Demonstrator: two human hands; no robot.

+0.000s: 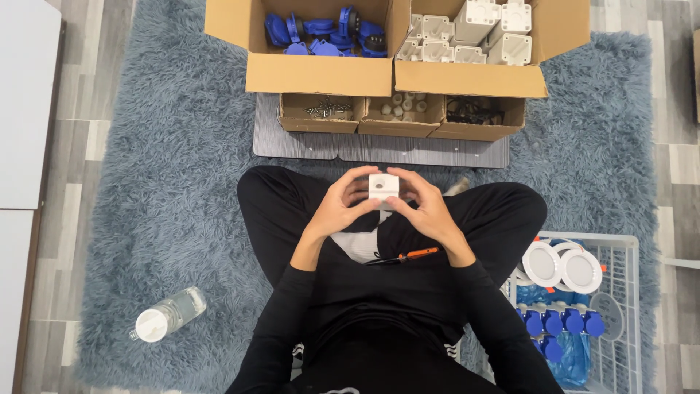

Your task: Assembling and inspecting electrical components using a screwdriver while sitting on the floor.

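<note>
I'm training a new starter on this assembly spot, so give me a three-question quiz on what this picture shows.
1. True or false: both hands hold the white block.
2. Which box holds the blue parts? A) upper left cardboard box B) upper right cardboard box C) white basket only
3. What lies on the person's lap, below the hands?

Key:
1. True: left hand and right hand both grip it.
2. A; the upper right box holds white housings.
3. A screwdriver with an orange handle.
</note>
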